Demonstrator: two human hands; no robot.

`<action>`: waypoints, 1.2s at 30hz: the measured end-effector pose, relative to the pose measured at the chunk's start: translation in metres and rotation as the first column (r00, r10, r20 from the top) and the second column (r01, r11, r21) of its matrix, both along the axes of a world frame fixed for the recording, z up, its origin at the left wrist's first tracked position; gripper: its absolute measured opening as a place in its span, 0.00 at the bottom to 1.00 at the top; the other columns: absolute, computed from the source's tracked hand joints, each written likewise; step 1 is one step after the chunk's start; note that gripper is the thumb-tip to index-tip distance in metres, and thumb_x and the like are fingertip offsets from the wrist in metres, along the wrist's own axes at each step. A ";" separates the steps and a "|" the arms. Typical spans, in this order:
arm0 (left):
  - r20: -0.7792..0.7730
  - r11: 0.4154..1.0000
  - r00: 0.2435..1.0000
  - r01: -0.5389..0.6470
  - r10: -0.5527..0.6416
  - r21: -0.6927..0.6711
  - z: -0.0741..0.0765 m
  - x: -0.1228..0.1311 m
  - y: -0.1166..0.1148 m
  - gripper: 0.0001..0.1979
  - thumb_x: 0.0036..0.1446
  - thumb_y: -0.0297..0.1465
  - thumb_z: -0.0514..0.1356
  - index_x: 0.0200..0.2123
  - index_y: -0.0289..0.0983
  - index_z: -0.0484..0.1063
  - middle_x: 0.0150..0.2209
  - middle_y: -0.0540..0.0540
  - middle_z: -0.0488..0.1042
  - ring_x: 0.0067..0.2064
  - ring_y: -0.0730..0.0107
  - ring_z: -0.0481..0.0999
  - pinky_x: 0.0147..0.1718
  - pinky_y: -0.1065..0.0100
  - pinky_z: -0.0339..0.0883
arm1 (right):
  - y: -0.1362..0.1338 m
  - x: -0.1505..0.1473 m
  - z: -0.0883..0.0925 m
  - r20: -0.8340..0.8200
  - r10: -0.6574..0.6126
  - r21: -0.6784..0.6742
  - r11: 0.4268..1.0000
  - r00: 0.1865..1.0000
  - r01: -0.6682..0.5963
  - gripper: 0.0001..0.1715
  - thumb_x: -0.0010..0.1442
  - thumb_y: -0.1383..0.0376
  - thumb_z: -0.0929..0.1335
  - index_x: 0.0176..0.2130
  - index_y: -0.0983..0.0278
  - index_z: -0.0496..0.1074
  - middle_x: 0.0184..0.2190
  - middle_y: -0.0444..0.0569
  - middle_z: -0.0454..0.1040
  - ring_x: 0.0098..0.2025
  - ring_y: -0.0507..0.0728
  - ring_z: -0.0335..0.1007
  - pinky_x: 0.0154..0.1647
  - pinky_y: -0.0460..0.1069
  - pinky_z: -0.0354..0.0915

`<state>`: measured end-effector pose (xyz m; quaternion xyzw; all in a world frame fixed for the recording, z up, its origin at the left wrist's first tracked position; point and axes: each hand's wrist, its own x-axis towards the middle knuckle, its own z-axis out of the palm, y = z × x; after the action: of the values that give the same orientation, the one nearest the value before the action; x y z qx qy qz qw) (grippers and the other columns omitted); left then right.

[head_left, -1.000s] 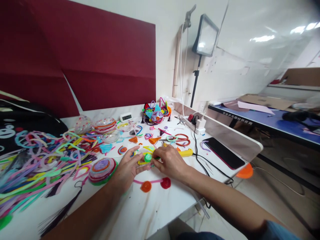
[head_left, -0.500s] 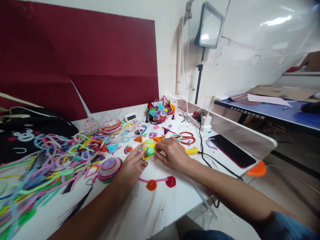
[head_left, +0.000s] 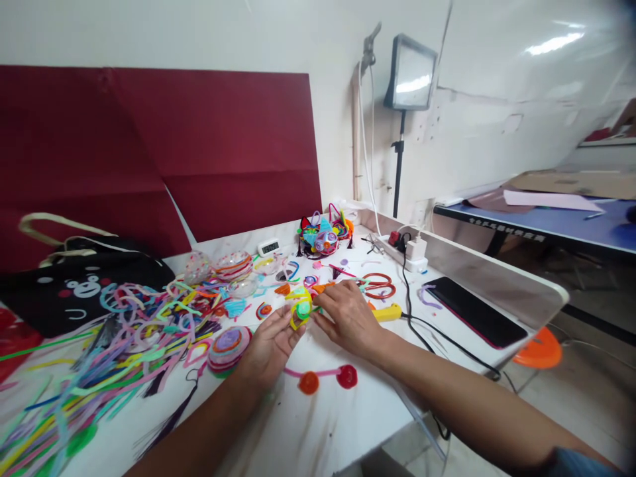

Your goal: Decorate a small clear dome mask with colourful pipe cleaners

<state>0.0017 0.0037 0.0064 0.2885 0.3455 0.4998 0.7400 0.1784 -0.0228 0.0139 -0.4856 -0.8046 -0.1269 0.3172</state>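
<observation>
Between the fingers of my left hand [head_left: 271, 341] is a yellow and green pipe-cleaner piece [head_left: 301, 310] with a round green coil on its front. My right hand [head_left: 352, 319] is closed in a pinch at the right side of that piece, with a thin green strand by its fingertips; what exactly it grips is hidden. Left of my left hand sits a striped pipe-cleaner dome [head_left: 229, 348]. Nearer me lies a pink stem with an orange coil [head_left: 309, 382] and a red coil [head_left: 347, 376]. Orange-handled scissors [head_left: 378, 286] lie beyond my right hand.
Loose pipe cleaners [head_left: 124, 358] heap on the left by a black bag [head_left: 84, 285]. At the back are a small clock [head_left: 269, 248] and a colourful decorated ball [head_left: 325, 242]. On the right lie a yellow-handled corded tool [head_left: 387, 313], a power strip [head_left: 405, 258] and a phone [head_left: 474, 311].
The camera view has tilted up and shifted left, so everything sits lower and further right. Both hands stay at the yellow and green piece, which has turned slightly between the fingers.
</observation>
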 end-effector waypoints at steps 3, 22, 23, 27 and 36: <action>-0.001 1.000 1.000 -0.003 0.003 0.000 -0.001 0.000 0.000 0.08 0.55 0.16 0.58 0.34 0.35 0.70 0.34 0.46 0.78 0.34 0.74 0.79 0.36 0.72 0.76 | 0.001 -0.001 -0.002 -0.014 0.007 0.004 1.000 1.000 -0.007 0.10 0.65 0.62 0.63 0.38 0.65 0.71 0.33 0.50 0.73 0.38 0.57 0.65 0.44 0.53 0.51; -0.134 0.995 0.991 0.007 0.005 0.095 -0.005 0.004 -0.002 0.14 0.48 0.14 0.63 0.35 0.35 0.66 0.36 0.47 0.76 0.35 0.74 0.78 0.35 0.72 0.76 | 0.001 0.000 -0.007 0.027 0.010 -0.016 1.000 1.000 -0.010 0.12 0.66 0.61 0.63 0.36 0.65 0.72 0.31 0.49 0.72 0.36 0.56 0.65 0.41 0.53 0.50; -0.140 0.996 0.990 0.002 0.012 0.093 -0.004 0.005 -0.002 0.14 0.48 0.14 0.63 0.35 0.35 0.66 0.36 0.47 0.76 0.35 0.74 0.78 0.35 0.72 0.76 | 0.001 0.000 -0.006 0.030 0.012 -0.017 1.000 0.999 -0.011 0.12 0.66 0.61 0.62 0.36 0.65 0.72 0.31 0.49 0.72 0.36 0.56 0.65 0.42 0.53 0.49; -0.155 0.996 0.987 -0.014 0.028 0.090 -0.005 0.006 -0.002 0.14 0.48 0.14 0.62 0.34 0.35 0.66 0.35 0.48 0.76 0.34 0.74 0.78 0.34 0.72 0.76 | 0.001 0.001 -0.006 0.049 0.010 -0.015 1.000 0.999 -0.009 0.13 0.66 0.62 0.62 0.35 0.65 0.72 0.30 0.49 0.72 0.35 0.56 0.64 0.41 0.53 0.49; -0.173 0.998 0.985 0.017 -0.006 0.060 -0.008 0.003 0.001 0.08 0.52 0.19 0.62 0.33 0.35 0.66 0.34 0.46 0.77 0.33 0.73 0.78 0.35 0.69 0.76 | 0.000 0.001 -0.008 0.072 0.012 -0.038 0.999 0.997 -0.010 0.13 0.65 0.62 0.62 0.34 0.65 0.72 0.30 0.49 0.72 0.35 0.56 0.64 0.42 0.53 0.50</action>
<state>0.0050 0.0047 -0.0016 0.3553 0.3910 0.4791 0.7009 0.1795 -0.0229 0.0061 -0.4822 -0.8205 -0.1274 0.2792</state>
